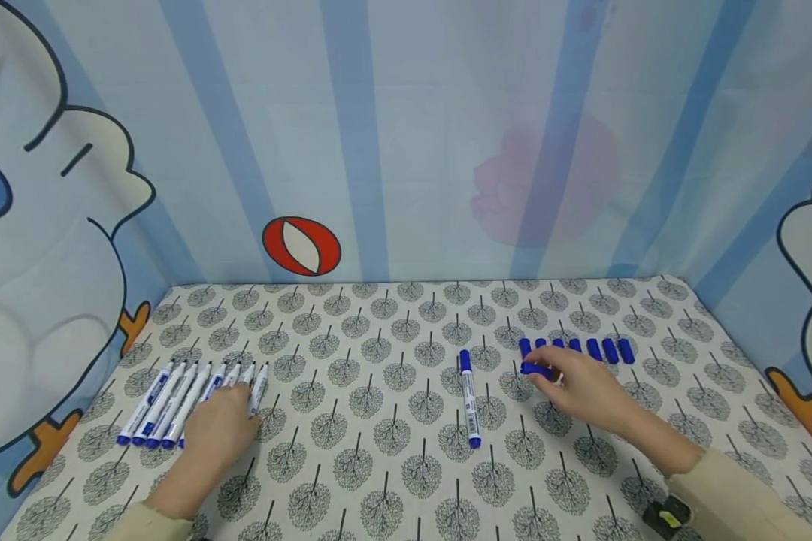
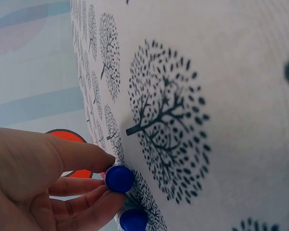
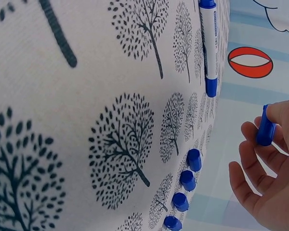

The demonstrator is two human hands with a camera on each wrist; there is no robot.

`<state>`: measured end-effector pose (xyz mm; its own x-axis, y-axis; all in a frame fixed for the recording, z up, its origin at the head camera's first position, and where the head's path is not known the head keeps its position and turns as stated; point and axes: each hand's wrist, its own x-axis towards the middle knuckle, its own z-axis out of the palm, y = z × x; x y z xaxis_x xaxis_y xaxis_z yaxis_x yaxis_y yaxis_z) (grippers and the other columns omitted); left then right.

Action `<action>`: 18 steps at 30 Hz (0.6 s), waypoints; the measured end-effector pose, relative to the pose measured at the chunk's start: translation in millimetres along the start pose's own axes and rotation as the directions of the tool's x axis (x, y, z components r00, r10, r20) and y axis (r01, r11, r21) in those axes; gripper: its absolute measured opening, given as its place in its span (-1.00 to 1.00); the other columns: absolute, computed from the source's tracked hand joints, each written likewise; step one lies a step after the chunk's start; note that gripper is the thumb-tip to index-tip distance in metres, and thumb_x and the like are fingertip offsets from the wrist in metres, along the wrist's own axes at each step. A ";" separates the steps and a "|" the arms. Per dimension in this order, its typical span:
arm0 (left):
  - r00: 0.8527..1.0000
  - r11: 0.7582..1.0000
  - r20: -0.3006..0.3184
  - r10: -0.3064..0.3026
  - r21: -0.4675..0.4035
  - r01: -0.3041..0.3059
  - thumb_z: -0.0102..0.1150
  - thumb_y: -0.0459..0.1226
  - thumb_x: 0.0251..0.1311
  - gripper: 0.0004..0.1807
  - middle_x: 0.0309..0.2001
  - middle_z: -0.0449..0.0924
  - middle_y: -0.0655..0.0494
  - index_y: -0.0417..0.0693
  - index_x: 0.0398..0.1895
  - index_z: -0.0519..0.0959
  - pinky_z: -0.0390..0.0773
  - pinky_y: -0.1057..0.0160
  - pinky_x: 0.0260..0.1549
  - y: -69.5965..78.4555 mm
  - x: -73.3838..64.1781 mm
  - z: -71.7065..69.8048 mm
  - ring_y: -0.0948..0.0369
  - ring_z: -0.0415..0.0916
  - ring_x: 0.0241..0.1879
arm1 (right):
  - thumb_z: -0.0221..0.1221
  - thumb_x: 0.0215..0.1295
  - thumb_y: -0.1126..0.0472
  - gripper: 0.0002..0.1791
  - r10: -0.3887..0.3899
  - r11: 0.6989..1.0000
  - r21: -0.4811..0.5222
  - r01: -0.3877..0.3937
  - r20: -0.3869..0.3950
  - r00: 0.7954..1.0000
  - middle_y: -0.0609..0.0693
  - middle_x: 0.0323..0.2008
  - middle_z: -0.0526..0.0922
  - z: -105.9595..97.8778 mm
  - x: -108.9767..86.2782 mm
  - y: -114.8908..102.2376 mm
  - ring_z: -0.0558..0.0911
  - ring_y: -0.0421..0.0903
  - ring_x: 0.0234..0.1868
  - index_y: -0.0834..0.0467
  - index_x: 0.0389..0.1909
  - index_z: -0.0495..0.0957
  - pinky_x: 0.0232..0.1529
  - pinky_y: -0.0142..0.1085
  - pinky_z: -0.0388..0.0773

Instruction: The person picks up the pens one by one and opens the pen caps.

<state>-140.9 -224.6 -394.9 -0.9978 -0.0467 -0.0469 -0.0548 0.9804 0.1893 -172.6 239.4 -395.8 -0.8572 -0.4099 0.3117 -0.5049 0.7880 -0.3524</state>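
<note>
On the left of the table, my left hand pinches the rightmost whiteboard marker of a row between thumb and fingers. That marker's blue end shows in the left wrist view. The row holds several uncapped white markers lying side by side, their dark tips pointing away; my hand covers part of them. At the right, my right hand holds a blue marker cap between thumb and index finger, seen above the table as a blue cap in the right wrist view.
Several blue caps form a row just behind my right hand, some partly hidden by it. A capped marker lies alone between my hands. The table has a tree-patterned cloth, and a printed curtain stands behind it.
</note>
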 end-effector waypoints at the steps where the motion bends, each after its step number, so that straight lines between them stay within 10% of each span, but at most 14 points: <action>1: 1.000 1.000 0.001 -0.001 0.000 0.001 0.25 -0.31 -0.03 -0.62 -0.56 0.47 -0.11 -0.44 -0.20 0.45 0.40 0.21 -0.79 0.1 0.0 -0.3 0.08 0.41 -0.66 | 0.23 0.13 0.21 -0.77 0.002 1.000 -0.001 -0.002 0.002 1.000 -0.17 -0.40 0.59 0.0 0.0 -0.1 0.46 -0.36 -0.47 0.12 -0.16 0.56 -0.47 -0.49 0.45; 18: 1.000 1.000 -0.030 -0.003 0.020 0.003 0.24 -0.36 -0.07 -0.70 -0.51 0.49 -0.12 -0.41 -0.28 0.48 0.43 0.15 -0.73 -0.7 -0.3 0.2 0.06 0.42 -0.63 | 0.24 0.13 0.23 -0.76 0.001 1.000 0.010 -0.001 0.016 1.000 -0.19 -0.40 0.58 1.4 -1.3 -1.2 0.45 -0.37 -0.48 0.11 -0.15 0.57 -0.50 -0.49 0.43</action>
<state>-140.5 -225.3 -395.1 -0.9983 -0.0552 -0.0178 -0.0574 0.9839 0.1693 -171.0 238.3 -397.0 -0.8594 -0.4163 0.2970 -0.5047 0.7841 -0.3612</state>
